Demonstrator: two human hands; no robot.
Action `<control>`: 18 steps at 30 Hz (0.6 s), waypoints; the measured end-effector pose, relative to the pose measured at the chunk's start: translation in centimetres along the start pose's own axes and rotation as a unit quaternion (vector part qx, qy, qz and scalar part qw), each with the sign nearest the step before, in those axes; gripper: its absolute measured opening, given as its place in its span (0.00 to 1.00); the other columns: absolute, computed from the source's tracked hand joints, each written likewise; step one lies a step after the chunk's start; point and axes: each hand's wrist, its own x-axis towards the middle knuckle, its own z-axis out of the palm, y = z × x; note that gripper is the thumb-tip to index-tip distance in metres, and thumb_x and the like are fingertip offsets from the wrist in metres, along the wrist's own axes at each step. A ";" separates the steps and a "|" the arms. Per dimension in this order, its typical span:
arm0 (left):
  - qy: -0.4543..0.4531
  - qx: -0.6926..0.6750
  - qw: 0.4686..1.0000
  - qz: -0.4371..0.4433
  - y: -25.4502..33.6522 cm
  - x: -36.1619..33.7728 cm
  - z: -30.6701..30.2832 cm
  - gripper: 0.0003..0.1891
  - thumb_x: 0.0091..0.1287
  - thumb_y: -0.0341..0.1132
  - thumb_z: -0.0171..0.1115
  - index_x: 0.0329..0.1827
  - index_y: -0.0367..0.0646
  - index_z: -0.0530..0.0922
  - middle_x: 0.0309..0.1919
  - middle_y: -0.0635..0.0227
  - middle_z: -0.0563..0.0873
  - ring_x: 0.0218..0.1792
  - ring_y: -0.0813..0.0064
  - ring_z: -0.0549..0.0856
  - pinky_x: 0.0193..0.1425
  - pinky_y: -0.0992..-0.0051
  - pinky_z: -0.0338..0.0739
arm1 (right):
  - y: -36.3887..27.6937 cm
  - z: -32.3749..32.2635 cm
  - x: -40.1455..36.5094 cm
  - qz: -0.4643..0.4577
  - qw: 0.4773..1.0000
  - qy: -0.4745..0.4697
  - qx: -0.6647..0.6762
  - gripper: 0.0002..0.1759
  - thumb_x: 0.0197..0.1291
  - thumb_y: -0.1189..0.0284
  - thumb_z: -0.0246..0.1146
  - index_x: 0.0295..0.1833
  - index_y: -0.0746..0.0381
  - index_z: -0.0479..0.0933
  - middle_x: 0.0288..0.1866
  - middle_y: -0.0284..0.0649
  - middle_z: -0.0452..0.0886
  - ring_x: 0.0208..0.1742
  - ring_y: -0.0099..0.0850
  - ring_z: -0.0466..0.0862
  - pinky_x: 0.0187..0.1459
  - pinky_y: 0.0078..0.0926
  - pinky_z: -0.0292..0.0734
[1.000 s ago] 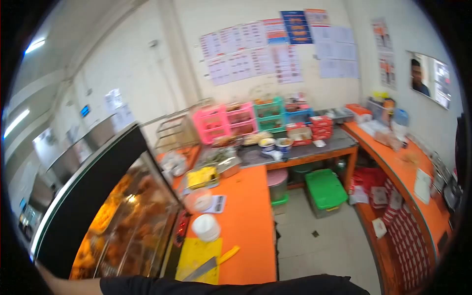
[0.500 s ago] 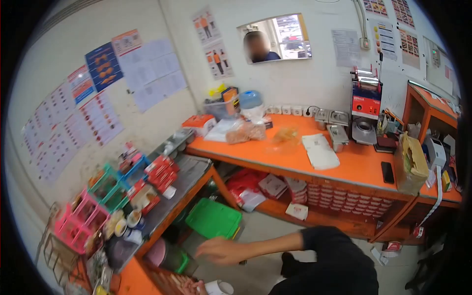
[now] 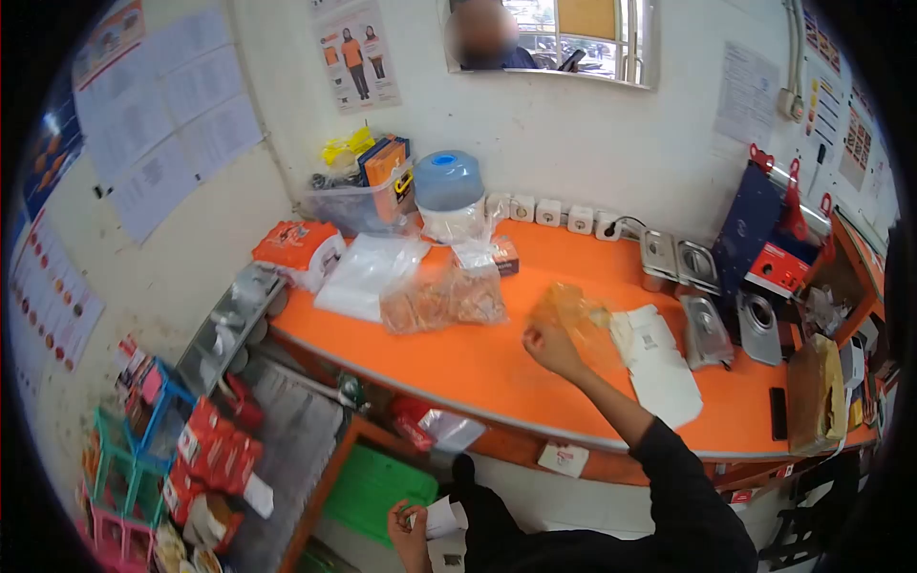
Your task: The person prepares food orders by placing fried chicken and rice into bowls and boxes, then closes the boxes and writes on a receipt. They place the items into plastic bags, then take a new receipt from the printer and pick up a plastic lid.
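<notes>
My right hand (image 3: 552, 346) is over the orange counter with its fingers curled in. It is at the left edge of a thin yellow-orange plastic bag (image 3: 594, 336); whether it grips the bag is hidden. Low in the view, my left hand (image 3: 409, 530) is closed on a white piece of paper or card (image 3: 445, 519), curved in shape. To the right of the yellow-orange bag lie white flat cartons (image 3: 666, 382), partly stacked. On the other side are clear plastic bags with brownish contents (image 3: 435, 301) and a stack of clear plastic sheets (image 3: 368, 277).
Metal containers (image 3: 705, 329), a sealing machine (image 3: 778, 258), a phone (image 3: 778, 413) and a cardboard box (image 3: 818, 396) occupy the counter's right. A blue water bottle (image 3: 449, 181) and a storage bin (image 3: 358, 205) stand at the back. Below is a green lid (image 3: 377, 492).
The view has moved closer to the orange counter. My right hand has gone from above the floor to the yellow-orange bag. My left hand still holds the white piece.
</notes>
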 end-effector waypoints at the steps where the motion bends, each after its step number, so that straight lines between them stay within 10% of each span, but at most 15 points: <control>1: 0.002 0.004 1.000 -0.027 -0.4 4.0 0.5 0.20 0.56 0.25 0.62 0.51 0.38 0.67 0.34 0.68 0.78 0.35 0.80 0.77 0.41 0.80 0.72 | 1.0 2.1 5.1 0.023 0.999 0.028 -0.018 0.15 0.50 0.63 0.61 0.38 0.63 0.74 0.30 0.44 0.79 0.32 0.39 0.80 0.33 0.36 0.74; 9: -0.035 0.059 0.996 0.059 7.5 28.2 6.6 0.17 0.61 0.34 0.61 0.51 0.40 0.71 0.33 0.67 0.78 0.32 0.74 0.77 0.38 0.76 0.73 | 7.7 14.3 29.0 0.240 0.926 0.156 -0.247 0.27 0.44 0.54 0.65 0.42 0.64 0.74 0.29 0.46 0.79 0.35 0.44 0.80 0.35 0.37 0.74; 12: 0.006 0.050 0.999 -0.014 10.6 32.9 8.6 0.16 0.61 0.34 0.60 0.51 0.40 0.70 0.35 0.68 0.77 0.34 0.74 0.76 0.36 0.73 0.74 | 12.9 14.1 28.7 0.330 0.914 0.183 -0.151 0.24 0.50 0.54 0.60 0.45 0.63 0.73 0.31 0.43 0.79 0.32 0.39 0.79 0.33 0.34 0.73; 14: -0.018 0.076 0.997 -0.003 11.9 35.3 9.7 0.15 0.62 0.33 0.59 0.50 0.40 0.70 0.35 0.68 0.76 0.35 0.74 0.75 0.37 0.73 0.74 | 13.8 12.1 26.9 0.421 0.819 0.066 0.384 0.19 0.57 0.57 0.55 0.43 0.61 0.74 0.30 0.37 0.78 0.30 0.31 0.78 0.32 0.28 0.72; 18: -0.040 0.141 0.988 0.051 13.1 40.1 10.8 0.10 0.64 0.32 0.56 0.46 0.39 0.71 0.35 0.67 0.76 0.37 0.74 0.74 0.39 0.73 0.72 | 13.6 12.4 25.0 0.342 0.802 0.107 0.477 0.13 0.60 0.60 0.53 0.40 0.58 0.75 0.30 0.34 0.78 0.27 0.23 0.77 0.33 0.21 0.73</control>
